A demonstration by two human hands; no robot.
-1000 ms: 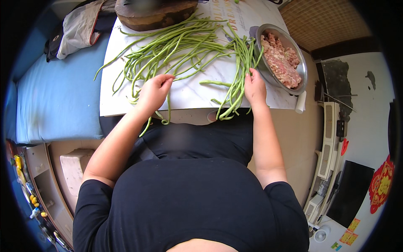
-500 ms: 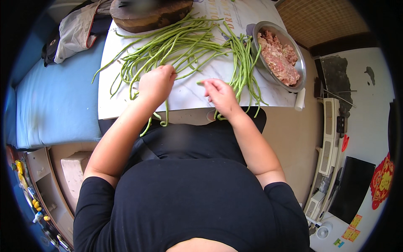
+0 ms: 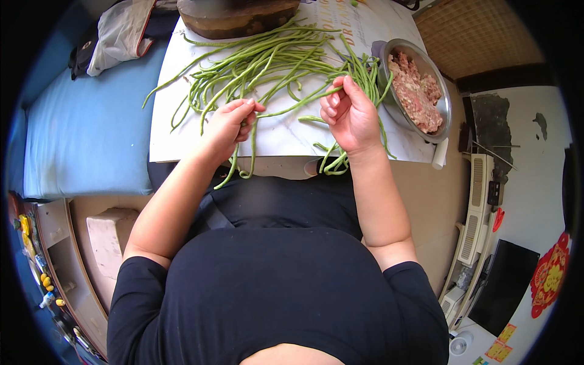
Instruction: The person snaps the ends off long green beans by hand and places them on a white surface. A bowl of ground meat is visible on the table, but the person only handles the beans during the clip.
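A long green bean runs slantwise between my two hands above the table. The fingers of my left hand are closed in a pinch at its left end. Higher up, my right hand pinches the other end between thumb and fingers, palm turned partly toward me. Beyond my left hand lies a loose pile of long beans, some hanging over the table's near edge. A smaller bunch of long beans lies partly hidden behind my right hand.
A metal bowl of minced meat stands at the table's right side. A round wooden chopping block sits at the far edge of the white marbled table. A blue sofa adjoins on the left.
My right hand has moved up and right and now grips the bean's end. My left hand has turned slightly. The whole view has shifted a little.
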